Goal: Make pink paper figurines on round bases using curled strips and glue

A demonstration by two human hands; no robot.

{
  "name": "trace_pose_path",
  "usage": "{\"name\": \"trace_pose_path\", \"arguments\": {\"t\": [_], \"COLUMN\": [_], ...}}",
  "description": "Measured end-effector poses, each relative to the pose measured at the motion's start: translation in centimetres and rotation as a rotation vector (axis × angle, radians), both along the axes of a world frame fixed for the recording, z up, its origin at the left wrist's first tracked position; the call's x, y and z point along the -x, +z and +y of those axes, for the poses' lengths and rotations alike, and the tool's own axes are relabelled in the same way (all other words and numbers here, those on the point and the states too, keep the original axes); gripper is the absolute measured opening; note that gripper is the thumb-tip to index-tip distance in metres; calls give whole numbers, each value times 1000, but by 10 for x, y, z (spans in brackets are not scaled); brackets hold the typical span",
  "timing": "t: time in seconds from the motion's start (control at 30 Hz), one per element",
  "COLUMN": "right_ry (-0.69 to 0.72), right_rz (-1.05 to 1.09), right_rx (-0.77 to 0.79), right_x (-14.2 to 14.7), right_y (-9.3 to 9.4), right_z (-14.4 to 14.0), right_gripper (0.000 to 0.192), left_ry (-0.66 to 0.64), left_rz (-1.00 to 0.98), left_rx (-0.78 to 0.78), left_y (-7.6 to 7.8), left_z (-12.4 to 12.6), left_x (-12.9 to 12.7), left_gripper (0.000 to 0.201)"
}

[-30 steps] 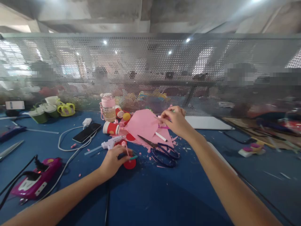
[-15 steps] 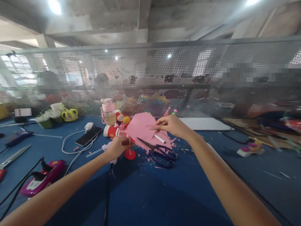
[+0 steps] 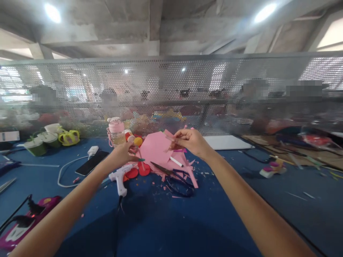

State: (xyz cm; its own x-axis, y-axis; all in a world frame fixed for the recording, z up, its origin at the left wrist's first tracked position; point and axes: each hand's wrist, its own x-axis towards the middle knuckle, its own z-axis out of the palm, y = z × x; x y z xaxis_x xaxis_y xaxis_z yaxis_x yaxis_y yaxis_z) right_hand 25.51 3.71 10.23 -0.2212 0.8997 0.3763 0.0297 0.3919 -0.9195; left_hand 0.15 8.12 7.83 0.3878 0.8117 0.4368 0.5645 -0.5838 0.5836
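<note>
L hand [image 3: 122, 153]: was down on blue table [image 3: 171, 221] 1.0 s ago, pinching thin stick [image 3: 139, 159] by a red disc; now raised off table, stick pinched in fingers, held in front of pink paper sheet [image 3: 155, 148]. Red disc no longer under the hand.
Glue gun [image 3: 119, 176]: prev. partly covered by L hand; now fully exposed, lying on table below the hand.
R hand [image 3: 189, 141]: was reaching over far edge of sheet; now drawn nearer L hand, pinching small pink strip [image 3: 169, 137].
Hands closer together than before.
</note>
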Motion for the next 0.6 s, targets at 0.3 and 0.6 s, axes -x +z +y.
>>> {"name": "trace_pose_path", "arguments": {"t": [0.3, 0.6], "right_ry": [-228, 202], "right_rz": [45, 134], "right_rx": [-363, -9], "right_x": [35, 49], "right_y": [-10, 3], "right_z": [-9, -34], "right_gripper": [11, 20], "left_ry": [-10, -432], "left_rz": [323, -52], "left_rx": [-244, 103], "left_y": [43, 40], "left_z": [-63, -57], "left_x": [-21, -19], "left_gripper": [48, 51]}}
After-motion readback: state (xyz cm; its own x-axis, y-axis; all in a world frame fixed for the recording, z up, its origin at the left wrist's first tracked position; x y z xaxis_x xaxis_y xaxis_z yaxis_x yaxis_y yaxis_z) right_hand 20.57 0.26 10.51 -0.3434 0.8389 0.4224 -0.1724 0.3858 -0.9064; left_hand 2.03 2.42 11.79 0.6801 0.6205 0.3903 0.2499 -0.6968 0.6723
